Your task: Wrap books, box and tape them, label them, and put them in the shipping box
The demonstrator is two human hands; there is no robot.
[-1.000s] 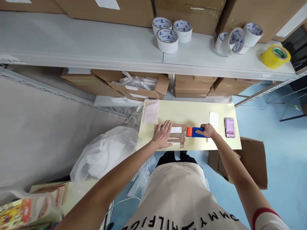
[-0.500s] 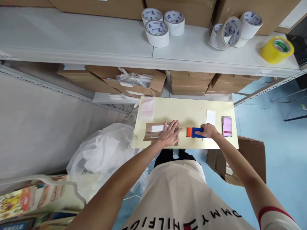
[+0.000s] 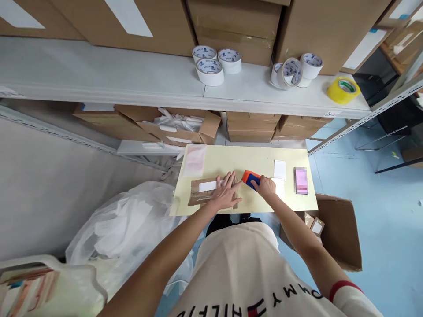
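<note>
A parcel lies roughly lengthwise on the table's left half, the nearer left hand spread over its right end, the right hand gripping a tool near the table's middle.

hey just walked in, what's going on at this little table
A person stands at a pale yellow table. Their left hand lies spread over a brown cardboard parcel with a white label. Their right hand grips a blue and orange tool, its orange end close to the parcel's right end. Farther right on the table are white papers and a phone.
</note>
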